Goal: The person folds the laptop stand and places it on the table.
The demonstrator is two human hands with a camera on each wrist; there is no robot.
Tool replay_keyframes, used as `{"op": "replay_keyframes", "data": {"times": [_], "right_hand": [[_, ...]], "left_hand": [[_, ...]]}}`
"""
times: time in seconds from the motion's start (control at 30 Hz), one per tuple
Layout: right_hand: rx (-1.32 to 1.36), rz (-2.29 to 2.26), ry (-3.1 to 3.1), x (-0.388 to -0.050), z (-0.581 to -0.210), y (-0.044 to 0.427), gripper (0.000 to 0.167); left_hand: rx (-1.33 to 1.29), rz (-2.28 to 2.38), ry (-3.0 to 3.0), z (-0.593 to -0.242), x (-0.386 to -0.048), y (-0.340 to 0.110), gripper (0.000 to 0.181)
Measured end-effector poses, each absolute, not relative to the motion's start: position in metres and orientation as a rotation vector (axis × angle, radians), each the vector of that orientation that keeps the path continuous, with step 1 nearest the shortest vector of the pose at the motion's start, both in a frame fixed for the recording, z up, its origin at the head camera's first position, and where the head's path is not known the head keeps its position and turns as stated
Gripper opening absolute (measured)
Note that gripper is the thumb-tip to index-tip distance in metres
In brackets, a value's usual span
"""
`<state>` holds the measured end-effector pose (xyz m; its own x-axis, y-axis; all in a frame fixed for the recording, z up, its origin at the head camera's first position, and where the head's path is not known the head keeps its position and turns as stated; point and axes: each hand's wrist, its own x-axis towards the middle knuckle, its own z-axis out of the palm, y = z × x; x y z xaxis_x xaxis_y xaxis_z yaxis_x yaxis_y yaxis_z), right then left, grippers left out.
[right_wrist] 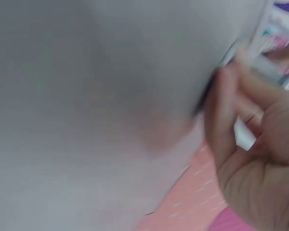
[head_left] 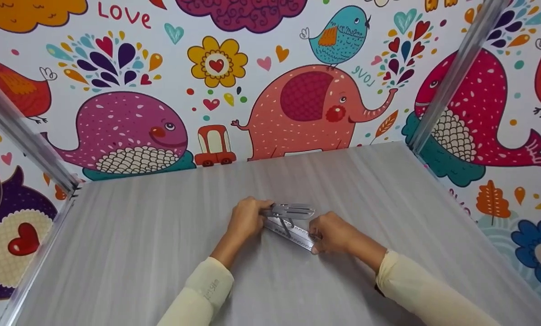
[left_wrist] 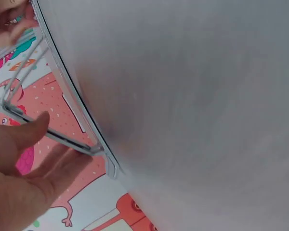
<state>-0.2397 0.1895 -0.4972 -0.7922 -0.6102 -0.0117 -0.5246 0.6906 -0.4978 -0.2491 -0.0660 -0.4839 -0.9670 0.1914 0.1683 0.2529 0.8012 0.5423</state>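
Between the two hands is a hinged, silvery folding device (head_left: 295,234). Its slotted upper arm (head_left: 294,211) is raised from a long, flat base, with thin struts linking the two parts. In the head view, my left hand (head_left: 246,218) grips the hinged left end. The left wrist view has the left thumb (left_wrist: 31,132) on one side of the upper arm (left_wrist: 62,138) and fingers on the other. My right hand (head_left: 336,232) pinches the free right end of the base with curled fingers. Motion blurs the right hand (right_wrist: 260,139) in its wrist view, and its fingers partly hide the device.
A grey wood-grain tabletop (head_left: 152,235) lies beneath the hands. Behind it stands a wall panel (head_left: 252,45) printed with cartoon animals. Metal corner posts (head_left: 451,77) rise at the table's back corners, and patterned panels flank both sides.
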Motion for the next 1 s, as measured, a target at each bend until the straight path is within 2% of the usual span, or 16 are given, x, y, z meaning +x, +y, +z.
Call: {"op": "replay_keyframes", "data": {"times": [0.1,0.23,0.6,0.83,1.0], "right_hand": [[-0.946,-0.652,2.824,-0.231,-0.494,0.184,0.029],[-0.827,-0.695,2.851,-0.224,-0.495,0.179,0.029],[-0.604,-0.886,2.823,-0.2,-0.501,0.15,0.033],[-0.462,-1.015,2.697,-0.19,-0.505,0.123,0.033],[-0.386,-1.019,2.692,-0.19,-0.503,0.112,0.036]], "left_hand": [[-0.33,-0.974,-2.944,-0.48,-0.256,-0.066,0.053],[-0.365,-0.991,-2.999,-0.48,-0.265,-0.066,0.056],[-0.658,-1.145,-3.011,-0.483,-0.291,-0.069,0.07],[-0.738,-1.217,-2.985,-0.489,-0.301,-0.067,0.062],[-0.78,-1.203,-2.964,-0.491,-0.304,-0.068,0.065]]}}
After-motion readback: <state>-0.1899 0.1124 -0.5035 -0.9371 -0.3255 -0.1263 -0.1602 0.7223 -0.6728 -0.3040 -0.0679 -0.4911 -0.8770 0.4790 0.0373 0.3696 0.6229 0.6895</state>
